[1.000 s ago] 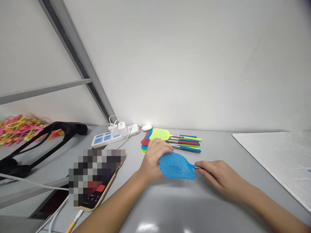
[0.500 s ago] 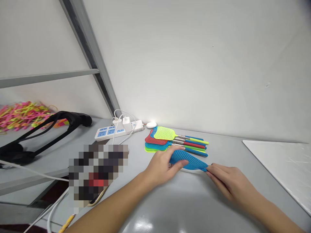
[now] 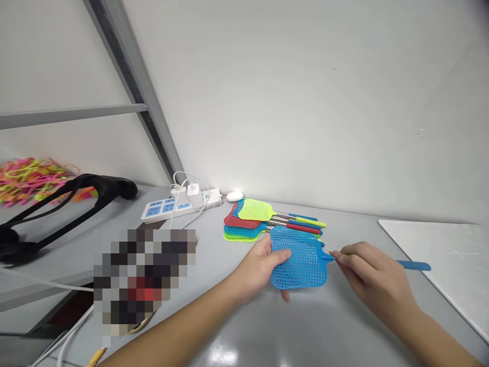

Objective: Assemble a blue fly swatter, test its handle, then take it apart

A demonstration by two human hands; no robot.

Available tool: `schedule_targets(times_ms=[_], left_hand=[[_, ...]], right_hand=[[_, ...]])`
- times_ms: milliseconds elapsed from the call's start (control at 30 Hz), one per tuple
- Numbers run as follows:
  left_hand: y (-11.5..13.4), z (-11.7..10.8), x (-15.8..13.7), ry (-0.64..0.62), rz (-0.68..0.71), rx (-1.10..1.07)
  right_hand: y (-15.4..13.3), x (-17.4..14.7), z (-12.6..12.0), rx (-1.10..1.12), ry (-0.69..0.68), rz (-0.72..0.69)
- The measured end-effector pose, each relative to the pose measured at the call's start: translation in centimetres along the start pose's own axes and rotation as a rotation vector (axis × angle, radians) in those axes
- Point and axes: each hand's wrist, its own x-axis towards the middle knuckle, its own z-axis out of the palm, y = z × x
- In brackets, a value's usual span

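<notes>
A blue fly swatter (image 3: 300, 259) with a square perforated head is held above the grey table. My left hand (image 3: 261, 265) grips the left edge of its head, thumb on top and fingers underneath. Its thin metal shaft is pinched by my right hand (image 3: 369, 272) just right of the head, and the blue handle end sticks out beyond that hand. Just behind lies a pile of fly swatters, with a yellow-green one (image 3: 256, 209) on top, a red one (image 3: 240, 220) and a blue one (image 3: 242, 233) below. Their metal shafts and coloured handles point right.
A white power strip (image 3: 181, 205) with plugged-in chargers and cables lies at the back left. Black frame-like gear (image 3: 87, 204) and a heap of pink and yellow items (image 3: 32, 178) are farther left. A white sheet (image 3: 439, 255) lies at the right. A pixelated patch hides something at the lower left.
The held blue swatter has turned from nearly edge-on to showing its head flat towards me. My right hand has moved slightly right, and the handle now shows beyond it.
</notes>
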Motion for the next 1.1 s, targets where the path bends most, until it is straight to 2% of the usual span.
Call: schedule_targets(times_ms=[133,233,300,400,567,633,700,800,867,1000,1033,1100], left_hand=[[0.0,0.0,0.1,0.086,0.005,0.007],[0.2,-0.3,0.1,0.129,-0.016,0.018],[0.3,-0.4,0.1,0.130,-0.021,0.023],[0.4,-0.5,0.1,0.124,-0.021,0.028],[0.9,-0.9,0.1,0.147,-0.002,0.004],[0.8,-1.2,0.1,0.102,0.021,0.036],[0.4,-1.4,0.0,-0.018,-0.008,0.098],[-0.8,-1.0,-0.3,-0.161,-0.141,0.383],[-1.5,-0.5,-0.5,-0.135,-0.141,0.668],[-2.1,1.0,-1.0,-0.075,0.105,1.039],[-2.2,1.3,-1.1,-0.109,0.182,1.119],[-2.6,2.1,-1.2,-0.284,0.351,1.280]], right_hand=[[-0.3,0.0,0.4,0.020,-0.080,0.050],[-0.7,0.3,0.5,0.033,-0.179,0.022],[-1.0,0.6,0.4,0.047,-0.196,0.015],[-1.3,0.9,-0.1,0.065,-0.133,0.033],[0.0,0.9,-1.8,-0.023,0.093,0.102],[1.0,0.7,-2.2,-0.031,0.136,0.146],[1.9,0.5,-2.3,-0.024,0.149,0.188],[2.7,0.4,-2.2,-0.006,0.169,0.233],[2.7,0.5,-2.2,0.008,0.170,0.257],[2.4,0.6,-2.2,0.051,0.157,0.285],[2.3,0.7,-2.2,0.062,0.156,0.279],[2.1,0.7,-2.2,0.076,0.159,0.250]])
